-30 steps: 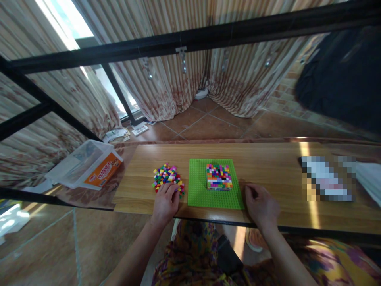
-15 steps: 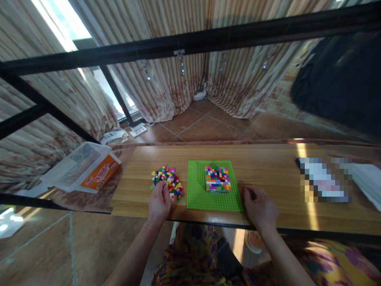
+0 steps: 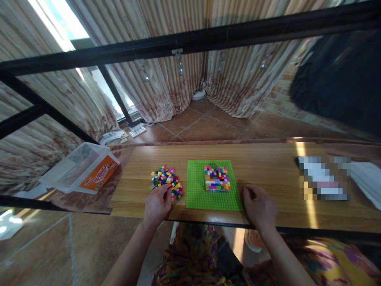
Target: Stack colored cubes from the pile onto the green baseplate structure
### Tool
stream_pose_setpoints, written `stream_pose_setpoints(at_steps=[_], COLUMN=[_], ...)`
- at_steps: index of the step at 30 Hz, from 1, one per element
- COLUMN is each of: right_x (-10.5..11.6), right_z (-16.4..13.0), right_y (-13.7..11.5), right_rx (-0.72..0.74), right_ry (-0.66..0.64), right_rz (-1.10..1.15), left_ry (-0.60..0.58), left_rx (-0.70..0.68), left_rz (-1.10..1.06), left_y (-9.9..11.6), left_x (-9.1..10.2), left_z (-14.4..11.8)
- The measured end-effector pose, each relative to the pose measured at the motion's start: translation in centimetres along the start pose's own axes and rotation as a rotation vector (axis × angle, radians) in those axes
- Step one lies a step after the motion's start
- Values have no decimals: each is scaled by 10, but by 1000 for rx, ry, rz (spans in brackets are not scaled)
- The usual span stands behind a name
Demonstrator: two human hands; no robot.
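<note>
A green baseplate lies near the front edge of the wooden table. On it stands a square block of small bricks in many colours. Left of the plate is a loose pile of small coloured bricks. My left hand rests at the near side of that pile, its fingertips touching the bricks; whether it pinches one I cannot tell. My right hand lies on the table just right of the baseplate, fingers curled, holding nothing.
A clear plastic box with an orange label sits at the table's left end. A blurred flat object and white paper lie at the right. A black frame bar crosses overhead; curtains and tiled floor lie behind.
My left hand has slid left and back along the near edge of the brick pile. My right hand has stayed beside the baseplate.
</note>
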State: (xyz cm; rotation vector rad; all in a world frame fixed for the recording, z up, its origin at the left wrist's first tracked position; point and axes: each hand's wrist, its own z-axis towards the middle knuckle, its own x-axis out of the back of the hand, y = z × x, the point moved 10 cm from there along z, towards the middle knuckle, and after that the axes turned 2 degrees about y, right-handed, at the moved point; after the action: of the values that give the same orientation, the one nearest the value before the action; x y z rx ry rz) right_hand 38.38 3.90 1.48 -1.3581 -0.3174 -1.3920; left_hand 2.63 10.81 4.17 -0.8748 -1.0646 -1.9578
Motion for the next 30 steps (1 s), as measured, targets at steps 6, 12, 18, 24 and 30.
stream_pose_setpoints(at_steps=[6,12,18,24,30], right_x=[0,0,-1,-2,-3], right_z=[0,0,0,-1,0], right_y=[-1,-1,-1,-1,-2], right_rx=[-9,-17,-11,-13,-12], right_ry=[-8,-1,-22,-31,-35], right_rz=[-18,-7,12,20,27], left_ry=[14,91,155,165,199], left_rx=[49,49,21,-26,-88], left_rz=[-19,-74,-107,-120,-126], left_y=[-3,3,14,20,23], left_x=[2,7,10,9,13], left_z=[-2,-5,-10,-13,-14])
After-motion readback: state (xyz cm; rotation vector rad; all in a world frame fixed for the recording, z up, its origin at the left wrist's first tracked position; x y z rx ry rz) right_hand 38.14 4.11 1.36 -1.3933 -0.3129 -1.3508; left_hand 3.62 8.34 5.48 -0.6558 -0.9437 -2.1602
